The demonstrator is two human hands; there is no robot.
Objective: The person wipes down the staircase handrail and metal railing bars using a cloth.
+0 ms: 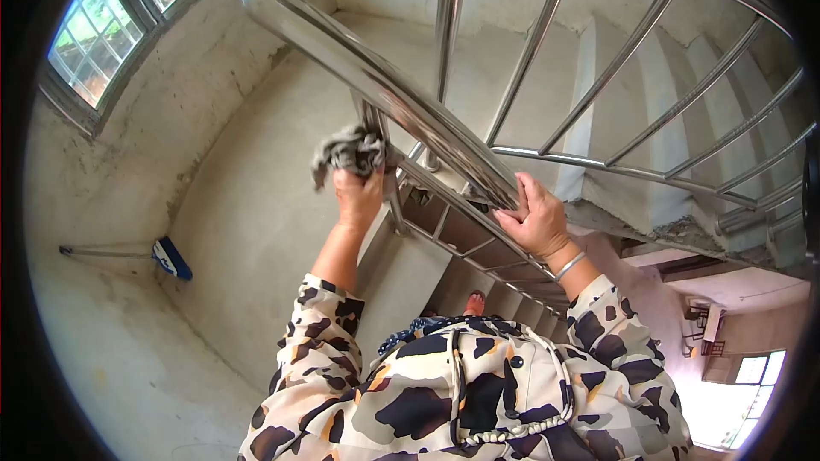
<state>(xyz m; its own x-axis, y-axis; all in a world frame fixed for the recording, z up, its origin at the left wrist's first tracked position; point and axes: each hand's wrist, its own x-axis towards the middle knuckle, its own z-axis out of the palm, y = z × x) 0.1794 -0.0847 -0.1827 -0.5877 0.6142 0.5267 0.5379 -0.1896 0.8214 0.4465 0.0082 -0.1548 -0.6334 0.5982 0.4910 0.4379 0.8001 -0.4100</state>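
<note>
A crumpled grey cloth (348,154) is gripped in my left hand (359,196), against an upright metal post below the handrail. My right hand (538,220) rests on the lower stretch of the shiny metal handrail (384,85), its fingers apart and nothing held in them. A silver bangle (570,266) circles my right wrist. Metal bars (589,94) run beneath and beside the rail. Part of the cloth hides the post behind it.
Concrete stairs (649,119) rise at the right, and more steps descend below me, where a foot (475,302) shows. A blue dustpan or broom head (171,258) with a long handle lies by the left wall. Barred windows (94,34) are at the upper left.
</note>
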